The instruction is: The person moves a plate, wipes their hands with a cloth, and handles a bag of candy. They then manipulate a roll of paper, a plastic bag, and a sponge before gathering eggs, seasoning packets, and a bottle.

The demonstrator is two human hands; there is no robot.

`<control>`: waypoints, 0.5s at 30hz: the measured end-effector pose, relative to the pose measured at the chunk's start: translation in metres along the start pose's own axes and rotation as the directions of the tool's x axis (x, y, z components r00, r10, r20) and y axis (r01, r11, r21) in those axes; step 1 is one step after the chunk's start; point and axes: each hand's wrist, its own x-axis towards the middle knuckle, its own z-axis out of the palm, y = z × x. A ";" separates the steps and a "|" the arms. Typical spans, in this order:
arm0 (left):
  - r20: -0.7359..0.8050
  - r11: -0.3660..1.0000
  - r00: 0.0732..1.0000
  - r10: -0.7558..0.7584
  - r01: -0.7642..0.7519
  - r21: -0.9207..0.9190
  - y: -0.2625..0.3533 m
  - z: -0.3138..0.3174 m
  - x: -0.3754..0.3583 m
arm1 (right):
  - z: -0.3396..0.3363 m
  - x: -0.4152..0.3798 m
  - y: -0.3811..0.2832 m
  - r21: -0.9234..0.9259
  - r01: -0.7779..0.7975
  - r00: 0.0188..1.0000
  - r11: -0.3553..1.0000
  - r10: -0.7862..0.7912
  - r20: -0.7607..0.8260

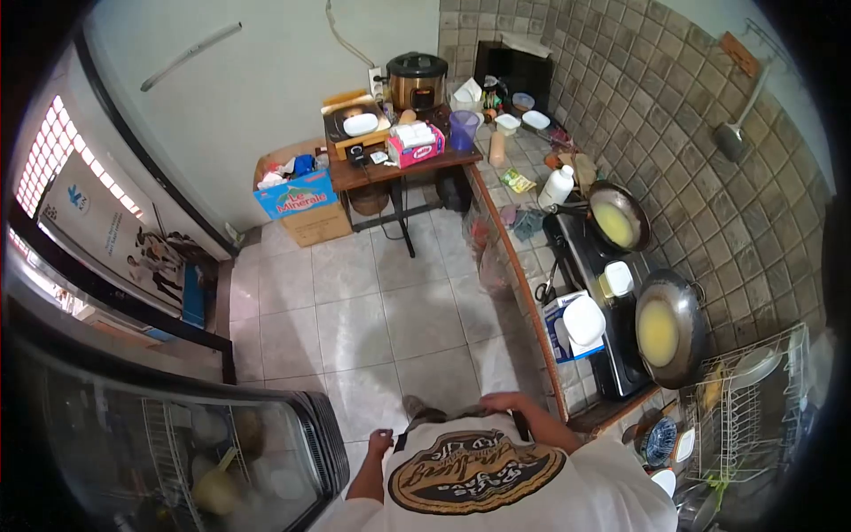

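My left hand (379, 441) is beside my waist with its fingers curled in. A small dark shape shows next to it, but I cannot make out whether the hand holds it. In front of my body, at the hem of my white printed shirt (479, 465), is my right hand (502, 402), its fingers loosely stretched and no object visible in them. To the right, a black gas stove (612, 355) carries two woks. The nearer wok (691, 324) and the farther wok (640, 213) both have yellow liquid in them. Neither hand touches the stove.
Between the woks sits a white-lidded container (618, 278); a white box (584, 321) and scissors (547, 285) lie at the counter edge. A dish rack (753, 403) stands nearer. A glass-fronted fridge (222, 461) is at left. Ahead, a wooden table (355, 168) holds a rice cooker (417, 80).
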 end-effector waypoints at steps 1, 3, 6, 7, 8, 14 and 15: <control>0.026 0.999 0.999 0.037 -0.037 -0.021 0.000 -0.010 0.016 | -0.007 0.008 -0.009 0.005 -0.034 0.999 0.999 0.034 0.000; 0.052 0.998 0.997 0.064 -0.063 -0.024 0.002 -0.032 0.035 | -0.018 0.001 -0.044 -0.034 -0.103 0.994 0.994 0.102 -0.036; -0.063 0.991 0.994 0.089 -0.082 0.101 0.031 -0.046 0.070 | -0.030 0.006 -0.069 0.010 0.034 0.995 0.999 -0.033 -0.091; -0.035 0.994 0.996 0.078 -0.075 0.073 0.037 -0.050 0.077 | -0.036 0.010 -0.072 0.023 0.100 0.988 0.995 -0.096 -0.120; -0.008 0.997 0.998 0.067 -0.067 0.045 0.040 -0.054 0.084 | -0.038 0.036 -0.054 -0.068 0.174 0.973 0.982 -0.182 -0.141; 0.146 0.933 0.980 0.136 -0.177 0.314 0.089 -0.060 0.099 | -0.088 0.043 -0.147 -0.197 -0.113 0.984 0.974 0.082 -0.159; 0.074 0.995 0.996 0.043 -0.049 0.092 0.099 -0.057 0.099 | -0.092 0.101 -0.111 -0.209 -0.090 0.961 0.974 0.030 -0.275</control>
